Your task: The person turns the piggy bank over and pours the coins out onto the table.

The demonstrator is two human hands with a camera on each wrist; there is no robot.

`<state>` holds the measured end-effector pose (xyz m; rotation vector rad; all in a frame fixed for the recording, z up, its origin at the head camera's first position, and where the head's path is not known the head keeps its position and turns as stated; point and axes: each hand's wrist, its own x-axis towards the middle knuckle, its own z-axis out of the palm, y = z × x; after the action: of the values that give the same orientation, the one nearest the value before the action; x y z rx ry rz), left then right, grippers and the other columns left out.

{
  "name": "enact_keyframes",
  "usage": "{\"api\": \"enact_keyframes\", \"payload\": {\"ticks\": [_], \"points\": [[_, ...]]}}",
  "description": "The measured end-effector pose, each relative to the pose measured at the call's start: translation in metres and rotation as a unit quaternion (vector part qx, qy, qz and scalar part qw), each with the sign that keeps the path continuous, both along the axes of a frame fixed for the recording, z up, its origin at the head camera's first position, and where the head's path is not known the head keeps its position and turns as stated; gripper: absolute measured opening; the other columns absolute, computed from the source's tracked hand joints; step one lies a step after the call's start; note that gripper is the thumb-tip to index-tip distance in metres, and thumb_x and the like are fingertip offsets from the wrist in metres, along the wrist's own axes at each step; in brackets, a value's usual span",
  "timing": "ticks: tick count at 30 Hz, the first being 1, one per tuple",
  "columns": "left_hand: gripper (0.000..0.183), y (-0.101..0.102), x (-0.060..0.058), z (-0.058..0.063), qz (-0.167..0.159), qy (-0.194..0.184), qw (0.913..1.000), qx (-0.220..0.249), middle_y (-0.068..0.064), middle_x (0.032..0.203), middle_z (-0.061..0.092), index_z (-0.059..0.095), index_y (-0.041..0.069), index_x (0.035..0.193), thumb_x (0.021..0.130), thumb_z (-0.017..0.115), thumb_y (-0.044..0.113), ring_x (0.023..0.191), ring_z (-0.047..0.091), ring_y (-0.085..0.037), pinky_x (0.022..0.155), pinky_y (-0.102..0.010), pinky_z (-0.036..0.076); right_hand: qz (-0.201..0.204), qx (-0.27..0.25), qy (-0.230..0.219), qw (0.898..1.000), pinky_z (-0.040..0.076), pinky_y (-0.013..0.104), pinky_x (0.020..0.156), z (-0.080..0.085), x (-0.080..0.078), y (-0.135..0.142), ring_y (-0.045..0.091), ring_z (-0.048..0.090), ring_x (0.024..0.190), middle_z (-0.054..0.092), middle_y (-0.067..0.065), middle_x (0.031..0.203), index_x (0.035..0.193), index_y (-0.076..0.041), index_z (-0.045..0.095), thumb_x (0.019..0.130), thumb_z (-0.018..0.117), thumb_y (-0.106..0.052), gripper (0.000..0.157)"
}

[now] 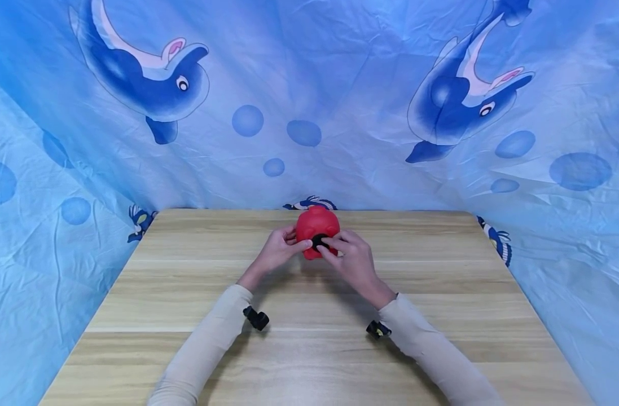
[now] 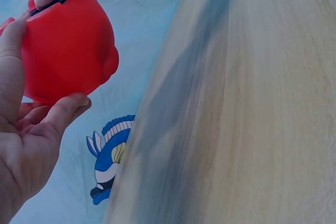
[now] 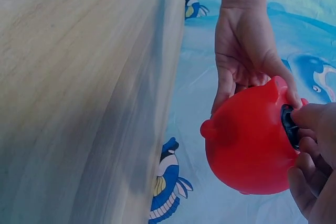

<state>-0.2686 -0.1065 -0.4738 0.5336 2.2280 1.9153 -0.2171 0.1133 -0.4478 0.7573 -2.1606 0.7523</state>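
A: Head view: where, how to handle?
B: Red container [image 1: 316, 221], over table's [image 1: 309, 349] far end, between left hand [image 1: 277, 249] and right hand [image 1: 356, 260]. Likely light, stiff, slick; cup its sides.
A: Left wrist?
B: Left fingers [image 2: 67, 108] clamped round smooth, bulbous container.
A: Right wrist?
B: Knobbed; right fingers [image 3: 303, 178] pinching black plug [image 3: 287, 124].

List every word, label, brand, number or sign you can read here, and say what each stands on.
None: no text can be read in any view.
Red container: no lettering shows.
Black plug: partly covered by fingers; no marking can be made out.
Blue curtain: printed pictures, no readable words.
Black wrist cameras: any marking is too small to read.
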Motion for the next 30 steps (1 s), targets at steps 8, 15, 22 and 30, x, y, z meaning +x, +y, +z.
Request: {"api": "enact_keyframes", "payload": {"ticks": [8, 15, 22, 30], "points": [[0.052, 0.0014, 0.0015, 0.0032, 0.002, -0.011, 0.9999, 0.005, -0.015, 0.128, 0.068, 0.06, 0.002, 0.135, 0.093, 0.077, 0.025, 0.112, 0.07, -0.026, 0.092, -0.033, 0.059, -0.02, 0.016, 0.012, 1.0, 0.06, 0.029, 0.068, -0.0003, -0.0002, -0.0042, 0.017, 0.062, 0.076, 0.069, 0.005, 0.082, 0.099, -0.007, 0.083, 0.079, 0.09, -0.019, 0.024], [0.049, 0.0017, 0.0011, 0.0042, 0.003, -0.021, 0.9998, 0.006, -0.018, 0.13, 0.067, 0.06, -0.001, 0.136, 0.094, 0.076, 0.019, 0.113, 0.069, -0.027, 0.092, -0.031, 0.059, -0.023, 0.015, 0.009, 1.0, 0.061, 0.03, 0.071, -0.0001, -0.0007, -0.0058, 0.018, 0.064, 0.077, 0.07, 0.005, 0.082, 0.098, -0.007, 0.083, 0.08, 0.09, -0.017, 0.022], [0.048, 0.0, -0.0011, 0.0015, 0.002, -0.026, 0.9996, 0.013, -0.019, 0.13, 0.067, 0.059, -0.002, 0.136, 0.094, 0.075, 0.016, 0.113, 0.069, -0.026, 0.091, -0.03, 0.059, -0.013, 0.004, 0.014, 1.0, 0.06, 0.03, 0.068, -0.0015, -0.0028, -0.0078, 0.018, 0.062, 0.074, 0.067, 0.004, 0.078, 0.094, -0.006, 0.084, 0.081, 0.088, -0.014, 0.016], [0.05, -0.0014, 0.0007, -0.0002, 0.002, -0.011, 0.9999, 0.007, -0.017, 0.126, 0.069, 0.061, -0.001, 0.134, 0.093, 0.077, 0.021, 0.11, 0.071, -0.027, 0.092, -0.032, 0.059, 0.009, -0.016, 0.032, 0.999, 0.058, 0.031, 0.065, -0.0037, -0.0045, -0.0104, 0.019, 0.063, 0.072, 0.068, 0.005, 0.077, 0.089, -0.003, 0.083, 0.081, 0.085, -0.006, 0.009]]}}
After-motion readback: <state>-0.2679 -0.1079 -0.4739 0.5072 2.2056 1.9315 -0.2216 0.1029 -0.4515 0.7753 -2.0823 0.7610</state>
